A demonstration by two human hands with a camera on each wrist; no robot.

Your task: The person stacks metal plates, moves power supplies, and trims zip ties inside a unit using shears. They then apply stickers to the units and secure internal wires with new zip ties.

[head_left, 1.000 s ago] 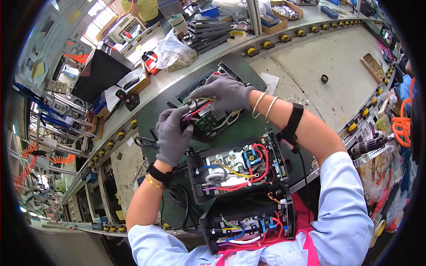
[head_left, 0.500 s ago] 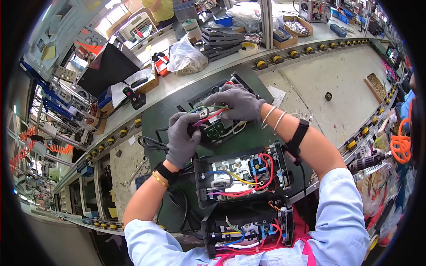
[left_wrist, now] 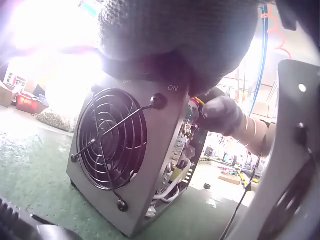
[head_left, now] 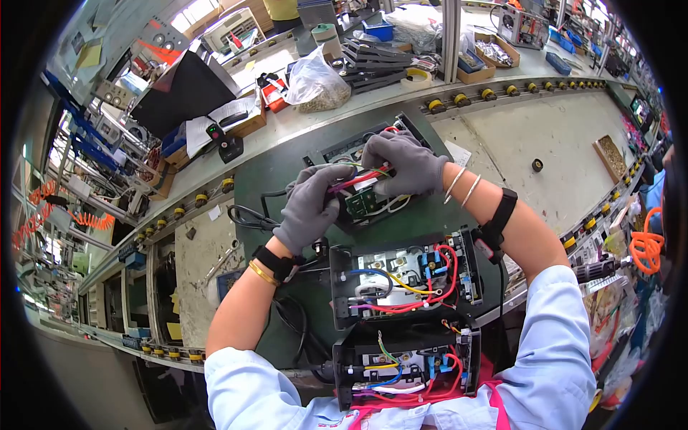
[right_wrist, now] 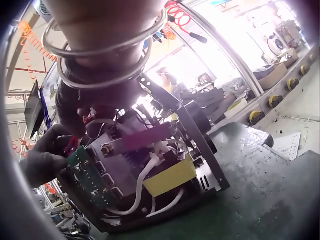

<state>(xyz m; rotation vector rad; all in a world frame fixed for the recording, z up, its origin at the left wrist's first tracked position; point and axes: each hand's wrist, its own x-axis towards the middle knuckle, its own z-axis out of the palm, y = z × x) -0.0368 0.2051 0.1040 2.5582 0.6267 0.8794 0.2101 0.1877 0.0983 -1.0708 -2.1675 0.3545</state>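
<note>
Both hands wear grey gloves and work over an open electrical unit, its green circuit board [head_left: 362,204] facing the person. My left hand [head_left: 309,204] pinches a bundle of red and purple wires [head_left: 358,179] at the unit's left end. At the right end of the same bundle, my right hand [head_left: 408,163] grips the wires with curled fingers. In the left wrist view, a round fan grille [left_wrist: 107,140] fills the unit's end panel, marked ON and OFF. White cables and a yellow label [right_wrist: 170,179] show inside the casing in the right wrist view.
Two more open units, one [head_left: 405,276] behind the other [head_left: 408,373], stand nearer the person's body. Black cables [head_left: 290,322] lie left of them. Beyond the green mat is a shelf with a plastic bag [head_left: 319,82] and a tape roll [head_left: 417,79]. Rollers [head_left: 462,100] line the bench.
The scene has shifted right and slightly down as the head turned. My left fingers now reach further over the wires toward my right hand, and the red wires lie straighter between them.
</note>
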